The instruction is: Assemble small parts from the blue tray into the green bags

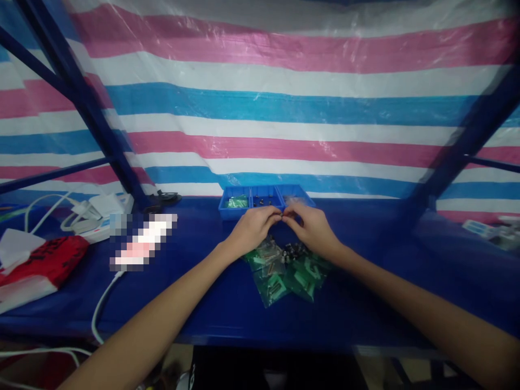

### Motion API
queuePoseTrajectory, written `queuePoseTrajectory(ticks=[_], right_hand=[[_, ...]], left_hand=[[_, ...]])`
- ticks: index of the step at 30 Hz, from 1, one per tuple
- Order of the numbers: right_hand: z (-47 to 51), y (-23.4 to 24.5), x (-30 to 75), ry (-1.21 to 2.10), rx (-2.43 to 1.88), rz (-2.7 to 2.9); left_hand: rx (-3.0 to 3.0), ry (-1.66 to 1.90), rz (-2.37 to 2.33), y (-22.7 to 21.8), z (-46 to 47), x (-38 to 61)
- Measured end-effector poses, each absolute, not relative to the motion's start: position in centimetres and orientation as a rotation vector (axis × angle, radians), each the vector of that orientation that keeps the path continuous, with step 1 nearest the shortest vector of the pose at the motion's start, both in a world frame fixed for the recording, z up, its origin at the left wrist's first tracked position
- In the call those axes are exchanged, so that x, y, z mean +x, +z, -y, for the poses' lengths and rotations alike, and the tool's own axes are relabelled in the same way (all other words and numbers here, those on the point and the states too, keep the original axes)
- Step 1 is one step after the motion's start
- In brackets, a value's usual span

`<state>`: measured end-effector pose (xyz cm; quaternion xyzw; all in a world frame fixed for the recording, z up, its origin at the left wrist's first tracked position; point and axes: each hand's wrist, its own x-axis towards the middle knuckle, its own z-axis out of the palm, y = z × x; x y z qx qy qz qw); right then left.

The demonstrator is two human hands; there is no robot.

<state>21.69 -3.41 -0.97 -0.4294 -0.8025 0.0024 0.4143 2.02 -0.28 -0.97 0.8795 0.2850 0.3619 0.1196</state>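
My left hand (255,226) and my right hand (309,223) meet fingertip to fingertip just in front of a blue divided tray (228,215). Both are closed in a pinch, and whatever lies between the fingertips is too small to make out. Below the hands is a pile of green plastic bags (271,287) with small parts inside. A clear bag (271,261) and several small dark and metallic parts (294,251) lie on top of the pile. In the tray, the left compartment holds a green packet (237,202), the middle one a few small dark pieces (260,201).
To the left are a white power strip (97,233) with chargers, a red cloth-like item (69,260) and a blurred-out object (142,244) on a white cable (97,311). Blue metal posts (93,119) flank the blue table (182,309). Striped plastic sheeting (284,108) hangs behind.
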Motion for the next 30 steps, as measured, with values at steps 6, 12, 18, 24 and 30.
queuePoseTrajectory(ticks=[6, 12, 18, 24, 30], right_hand=[[3.3, -0.8, 21.5, -0.020, -1.029, 2.083], [0.6, 0.2, 20.9, -0.182, -1.095, 2.221], [-2.6, 1.6, 19.5, -0.230, -1.262, 2.260], [1.4, 0.6, 20.9, -0.134, -1.131, 2.376], [3.4, -0.5, 21.5, 0.032, -1.034, 2.467]], left_hand=[[2.641, 1.011, -0.864, -0.8, 0.2, 1.8], [2.759, 1.057, -1.146, -0.2, -0.2, 0.8], [2.901, 0.904, -1.250, 0.7, -1.0, -0.9], [2.917, 0.375, -1.195, 1.2, -0.8, -1.4], [2.832, 0.219, -1.159, 1.3, -0.6, -1.2]])
